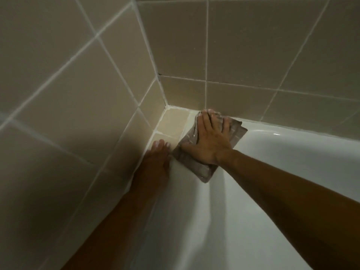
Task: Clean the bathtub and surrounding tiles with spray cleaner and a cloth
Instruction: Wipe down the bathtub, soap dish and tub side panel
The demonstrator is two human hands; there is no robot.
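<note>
A grey-brown folded cloth (pixel 196 168) lies on the white bathtub's rim (pixel 282 145) in the tiled corner. My right hand (pixel 210 139) presses flat on the cloth with fingers spread and straight, fingertips near the back wall. My left hand (pixel 158 158) rests flat on the rim beside the left wall, fingers straight, just left of the cloth and close to its edge. Small beige ledge tiles (pixel 173 121) fill the corner beyond the cloth. No spray bottle is in view.
Beige wall tiles with white grout rise on the left (pixel 78 94) and at the back (pixel 253 45). The tub's white inner wall (pixel 214 230) slopes down toward the bottom of the view.
</note>
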